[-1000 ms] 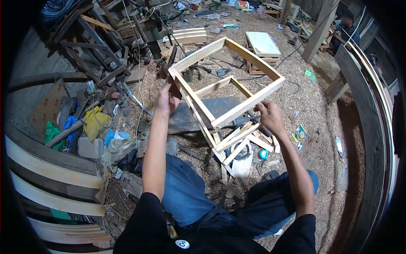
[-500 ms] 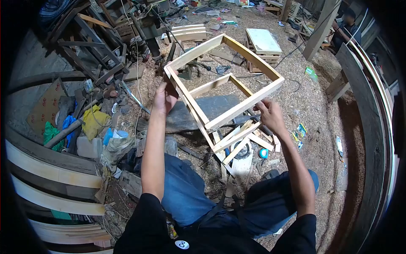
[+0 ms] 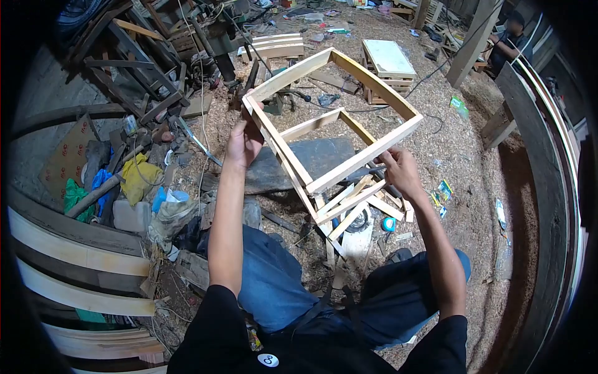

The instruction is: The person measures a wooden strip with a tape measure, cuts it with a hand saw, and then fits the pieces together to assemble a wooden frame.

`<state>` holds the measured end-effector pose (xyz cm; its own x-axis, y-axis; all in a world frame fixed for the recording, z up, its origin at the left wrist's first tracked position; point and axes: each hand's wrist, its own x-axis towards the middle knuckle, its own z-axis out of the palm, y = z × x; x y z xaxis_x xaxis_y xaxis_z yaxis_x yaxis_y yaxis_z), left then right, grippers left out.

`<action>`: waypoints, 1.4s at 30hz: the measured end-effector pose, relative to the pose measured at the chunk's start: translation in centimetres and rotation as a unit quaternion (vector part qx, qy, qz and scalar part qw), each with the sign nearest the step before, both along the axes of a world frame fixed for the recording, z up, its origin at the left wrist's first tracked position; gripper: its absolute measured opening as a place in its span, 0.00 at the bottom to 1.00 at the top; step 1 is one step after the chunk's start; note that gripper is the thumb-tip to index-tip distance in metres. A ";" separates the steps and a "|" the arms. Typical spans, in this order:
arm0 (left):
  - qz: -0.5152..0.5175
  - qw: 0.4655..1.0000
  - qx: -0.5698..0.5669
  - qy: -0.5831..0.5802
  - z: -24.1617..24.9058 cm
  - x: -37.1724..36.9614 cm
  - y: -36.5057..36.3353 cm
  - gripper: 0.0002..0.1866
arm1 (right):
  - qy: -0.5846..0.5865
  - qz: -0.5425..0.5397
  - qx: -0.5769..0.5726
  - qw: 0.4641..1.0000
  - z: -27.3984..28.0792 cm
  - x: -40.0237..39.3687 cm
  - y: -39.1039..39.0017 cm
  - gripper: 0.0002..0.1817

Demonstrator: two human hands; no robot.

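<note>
A light wooden frame point(image 3: 367, 153) is held up in front of me, tilted, its upper square and lower square joined along the left side. My left hand point(image 3: 245, 142) grips its left corner, the fingers partly hidden behind the wood. At the right, my right hand point(image 3: 400, 168) is closed on the frame near its front right part. Beneath it lie a dark plank point(image 3: 261, 168), several loose wood strips point(image 3: 349, 222) and a round metal disc on a pale board point(image 3: 358, 240).
A white-topped wooden crate point(image 3: 389, 59) stands beyond the frame. Curved wood pieces point(image 3: 81, 249) lie at the left, near a yellow cloth point(image 3: 137, 179). A blue tape roll point(image 3: 389, 224) rests by the strips. Another person point(image 3: 512, 40) sits at the far right, behind a post point(image 3: 471, 47).
The wooden frame has shifted slightly to the right, along with my right hand. Both hands keep their hold. The person at the far right has moved a little.
</note>
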<state>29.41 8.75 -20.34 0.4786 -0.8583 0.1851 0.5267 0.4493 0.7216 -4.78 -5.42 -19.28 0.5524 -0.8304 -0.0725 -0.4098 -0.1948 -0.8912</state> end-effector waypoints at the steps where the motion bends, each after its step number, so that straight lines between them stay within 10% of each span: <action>1: 0.000 1.000 0.000 0.001 0.0 0.0 0.0 0.20 | -0.005 -0.001 0.008 1.000 -0.1 0.0 0.1 0.18; 42: 0.018 0.999 0.017 0.021 0.8 -1.0 0.1 0.17 | -0.028 -0.009 0.034 0.999 0.8 -0.2 1.2 0.18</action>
